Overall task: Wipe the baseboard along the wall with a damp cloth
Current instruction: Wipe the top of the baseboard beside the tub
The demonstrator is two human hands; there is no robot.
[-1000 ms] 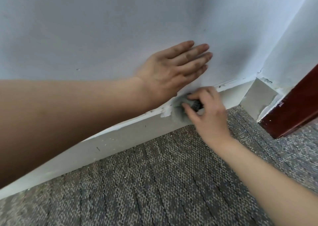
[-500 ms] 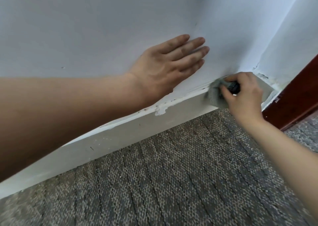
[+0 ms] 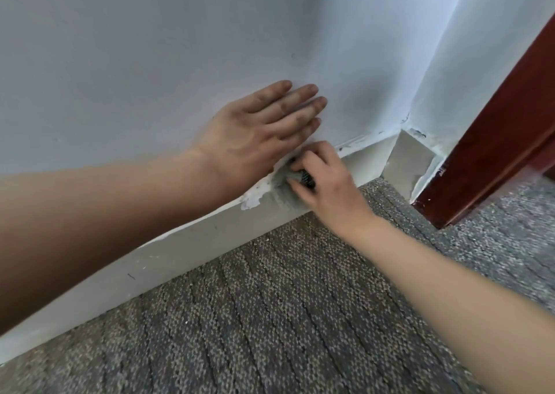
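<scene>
One cloth [image 3: 284,183] | right hand [image 3: 329,191] grips, on baseboard [image 3: 192,245] | left hand [image 3: 255,135] above

1. Pale bluish-white painted wall [image 3: 150,48]: fills the upper view; matt, with a few small dark marks.
2. Second white wall [image 3: 444,63]: meets the first at an inner corner on the right; paint is chipped low in that corner.
3. Dark red-brown wooden door frame [image 3: 492,141]: far right, its foot on the floor.
4. Grey-brown loop-pile carpet [image 3: 270,318]: covers the floor, crossed by darker wavy stripes.
5. Light: soft and even; faint shadow near the corner.
</scene>
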